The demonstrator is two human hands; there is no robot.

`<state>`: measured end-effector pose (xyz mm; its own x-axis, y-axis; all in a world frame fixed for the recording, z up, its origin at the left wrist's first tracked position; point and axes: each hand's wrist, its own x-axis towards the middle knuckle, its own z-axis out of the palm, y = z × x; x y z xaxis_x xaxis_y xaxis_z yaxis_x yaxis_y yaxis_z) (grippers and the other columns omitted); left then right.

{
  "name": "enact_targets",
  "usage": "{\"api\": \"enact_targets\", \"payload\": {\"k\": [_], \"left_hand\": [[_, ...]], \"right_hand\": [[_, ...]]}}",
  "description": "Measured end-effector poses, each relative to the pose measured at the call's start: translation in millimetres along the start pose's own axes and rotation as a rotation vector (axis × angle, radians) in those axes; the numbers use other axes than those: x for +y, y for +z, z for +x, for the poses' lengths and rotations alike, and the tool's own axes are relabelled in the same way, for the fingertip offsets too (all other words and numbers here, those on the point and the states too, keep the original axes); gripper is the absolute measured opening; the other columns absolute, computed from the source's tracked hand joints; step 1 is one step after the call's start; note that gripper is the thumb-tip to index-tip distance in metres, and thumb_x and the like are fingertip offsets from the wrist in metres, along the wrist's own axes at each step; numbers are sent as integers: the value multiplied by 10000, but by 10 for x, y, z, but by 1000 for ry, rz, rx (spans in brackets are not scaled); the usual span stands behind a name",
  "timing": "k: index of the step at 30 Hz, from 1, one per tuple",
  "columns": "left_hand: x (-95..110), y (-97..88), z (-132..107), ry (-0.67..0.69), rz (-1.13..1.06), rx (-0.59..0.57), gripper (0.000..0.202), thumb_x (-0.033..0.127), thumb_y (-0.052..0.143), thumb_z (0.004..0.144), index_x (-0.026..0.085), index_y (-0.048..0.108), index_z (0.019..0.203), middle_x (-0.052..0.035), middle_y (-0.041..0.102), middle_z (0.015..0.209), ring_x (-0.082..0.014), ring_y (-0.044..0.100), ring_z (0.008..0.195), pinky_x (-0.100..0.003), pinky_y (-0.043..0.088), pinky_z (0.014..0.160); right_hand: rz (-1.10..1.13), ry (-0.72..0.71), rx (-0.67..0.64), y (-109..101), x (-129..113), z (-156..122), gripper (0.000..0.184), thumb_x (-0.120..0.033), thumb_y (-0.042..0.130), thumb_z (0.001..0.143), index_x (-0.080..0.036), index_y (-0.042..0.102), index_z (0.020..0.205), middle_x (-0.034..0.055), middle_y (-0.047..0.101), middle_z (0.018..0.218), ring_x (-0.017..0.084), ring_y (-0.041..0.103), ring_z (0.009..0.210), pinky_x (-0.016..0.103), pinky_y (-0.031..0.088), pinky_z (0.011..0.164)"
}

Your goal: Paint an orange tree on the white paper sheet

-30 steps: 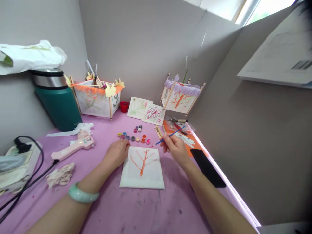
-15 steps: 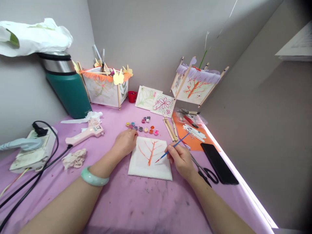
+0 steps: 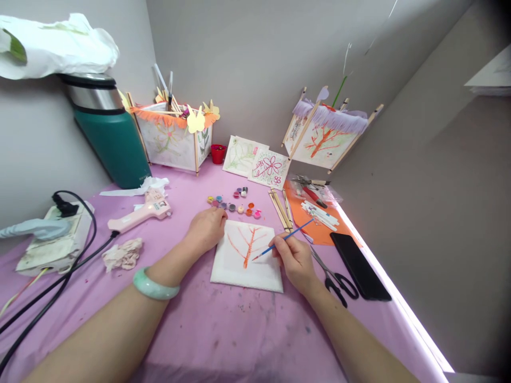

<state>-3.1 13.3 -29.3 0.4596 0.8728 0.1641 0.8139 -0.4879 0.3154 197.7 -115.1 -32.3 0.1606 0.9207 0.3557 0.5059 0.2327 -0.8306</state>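
A blue-handled paintbrush (image 3: pixel 284 236) is pinched in my right hand (image 3: pixel 293 260). Its reddish tip points down at a white square panel (image 3: pixel 231 274), just right of an orange painted tree (image 3: pixel 249 247); whether it touches the surface I cannot tell. My left hand (image 3: pixel 205 230), with a pale green bangle on the wrist, has its fingers curled at the panel's upper left corner, gripping the edge. Beyond the panel stand small paint pots (image 3: pixel 232 207) in several colours.
To the left lie a pink glue gun (image 3: pixel 139 217), crumpled tissue (image 3: pixel 122 254) and a power strip (image 3: pixel 56 239); a green bottle (image 3: pixel 112 143) stands behind. At right are scissors (image 3: pixel 333 276), a black phone (image 3: pixel 359 266) and wooden sticks (image 3: pixel 280 209). Decorated lanterns (image 3: pixel 171 143) stand at the back.
The brush tip has moved slightly up and left over the panel, closer to the tree's trunk. My left hand stays at the corner. The whole view has shifted a little.
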Motion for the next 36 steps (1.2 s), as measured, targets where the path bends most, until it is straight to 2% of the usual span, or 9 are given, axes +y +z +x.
{"api": "enact_targets", "payload": {"k": [7, 11, 15, 23, 36], "left_hand": [[-3, -4, 6, -5, -5, -11, 261, 214, 356, 872, 193, 616, 861, -68, 670, 932, -211, 619, 856, -301, 438, 712], [-2, -1, 4, -6, -9, -5, 264, 210, 351, 867, 193, 613, 857, -70, 668, 942, -214, 619, 856, -308, 431, 702], [-8, 8, 8, -3, -13, 2, 263, 211, 349, 866, 198, 611, 849, -63, 669, 932, -220, 621, 853, -315, 430, 696], [-23, 24, 11, 6, 5, 9, 254, 194, 363, 860, 196, 616, 863, -59, 671, 920, -219, 622, 860, -312, 439, 711], [-1, 5, 1, -8, 3, -2, 277, 206, 349, 860, 200, 625, 887, -65, 671, 937, -219, 620, 872, -310, 443, 718]], "right_hand": [[254, 71, 212, -71, 92, 83, 259, -401, 497, 916, -175, 604, 846, -4, 618, 641, 87, 483, 439, 230, 381, 450], [363, 106, 265, -132, 108, 141, 198, -375, 534, 899, -182, 566, 874, 3, 658, 674, 85, 502, 450, 221, 387, 464], [380, 126, 185, -108, 84, 118, 204, -380, 546, 894, -186, 555, 831, -5, 660, 663, 74, 496, 433, 210, 379, 452], [268, 112, -6, 66, -22, -19, 243, -404, 532, 897, -191, 531, 779, -11, 641, 610, 76, 480, 397, 200, 350, 398], [203, 103, -3, 65, -51, -35, 238, -398, 530, 892, -190, 549, 776, -3, 634, 580, 84, 472, 391, 206, 360, 395]]}}
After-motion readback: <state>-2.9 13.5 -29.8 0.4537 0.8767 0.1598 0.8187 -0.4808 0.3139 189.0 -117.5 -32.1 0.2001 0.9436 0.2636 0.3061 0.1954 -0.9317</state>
